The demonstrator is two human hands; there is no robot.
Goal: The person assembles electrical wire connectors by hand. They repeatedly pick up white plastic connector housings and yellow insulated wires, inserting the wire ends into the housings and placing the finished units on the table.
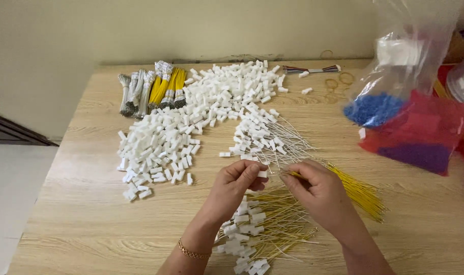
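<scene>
Scene: a light wooden worktop (89, 214) seen from above, two bare hands at work near its middle.
Left hand (237, 181): fingertips pinched on a small white plastic connector housing (262, 174), held above the worktop.
Right hand (316, 189): pinching the end of a thin yellow wire (293, 174), its tip pointed at the housing and almost touching it.
Step in hand: it looks like the wire end is being lined up with the housing for insertion.
Next move calls for: fine aim into a small opening, with the housing held steady.
Near side: a heap of yellow wires already fitted with white housings (252, 229) below the hands.
Right of hands: loose yellow wires (361, 193).
Far side: a big pile of loose white housings (191, 122), white-wired assemblies (267, 137), bundled yellow and white wires (153, 89).
Far right: clear bags of blue and red parts (405, 117).
</scene>
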